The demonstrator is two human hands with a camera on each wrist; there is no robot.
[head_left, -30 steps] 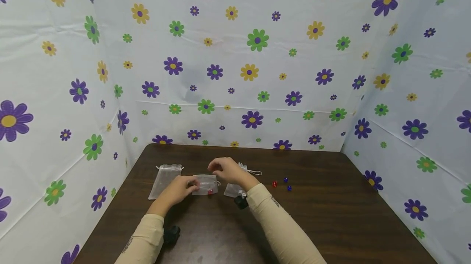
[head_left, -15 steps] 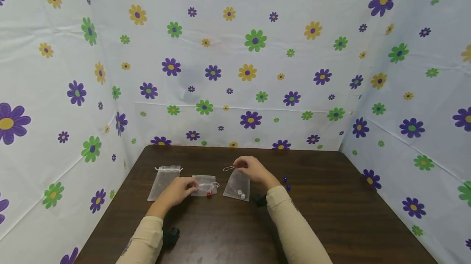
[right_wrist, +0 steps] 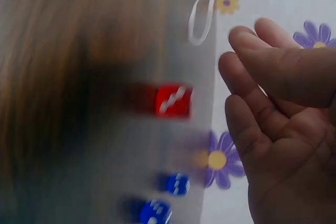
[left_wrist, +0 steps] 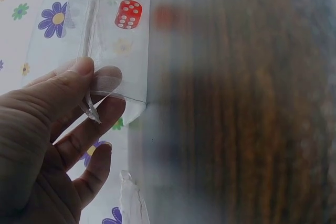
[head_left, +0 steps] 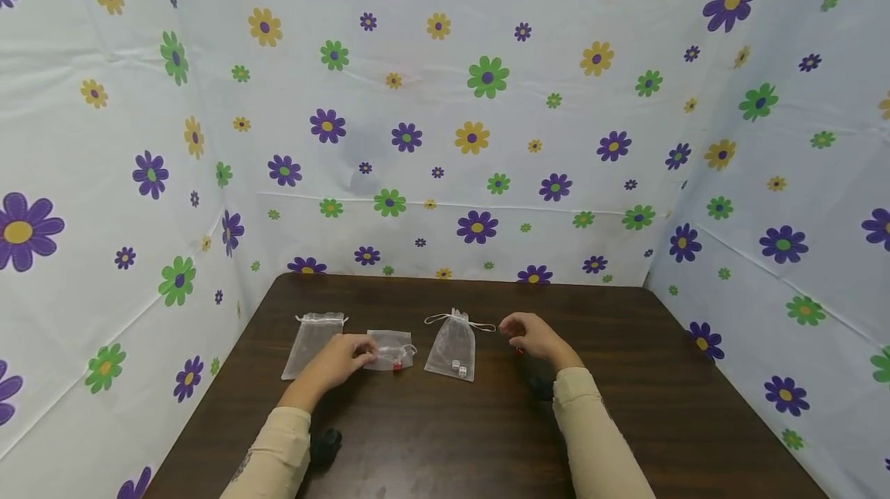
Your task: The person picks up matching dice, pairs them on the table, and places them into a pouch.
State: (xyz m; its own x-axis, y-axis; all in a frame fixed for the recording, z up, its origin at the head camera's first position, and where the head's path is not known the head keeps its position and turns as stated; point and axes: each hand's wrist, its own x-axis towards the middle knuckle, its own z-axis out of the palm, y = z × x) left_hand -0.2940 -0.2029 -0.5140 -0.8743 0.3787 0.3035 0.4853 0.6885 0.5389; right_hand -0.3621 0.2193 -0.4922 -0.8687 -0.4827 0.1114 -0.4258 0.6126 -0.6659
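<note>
My left hand (head_left: 335, 364) pinches the drawstring end of a small sheer drawstring bag (left_wrist: 134, 51) between thumb and fingers. Inside that bag a red die (left_wrist: 128, 14) shows through the fabric. My right hand (head_left: 537, 338) hovers over the right part of the table with its fingers loosely bent and nothing between them. Beside it, in the right wrist view, another red die (right_wrist: 174, 101) lies on the table, apart from the fingertips; in the head view the hand mostly covers it. Two blue dice (right_wrist: 178, 183) sit close by.
A second sheer bag (head_left: 452, 344), gathered at its neck, lies mid-table with two whitish dice (head_left: 459, 368) in it. A third bag (head_left: 306, 341) lies flat left of my left hand. Flower-printed sheeting (head_left: 431, 97) surrounds the dark wooden table (head_left: 431, 445).
My right hand has moved rightward from near the held bag, past the gathered bag, to the loose red die. My left hand has stayed on its bag.
</note>
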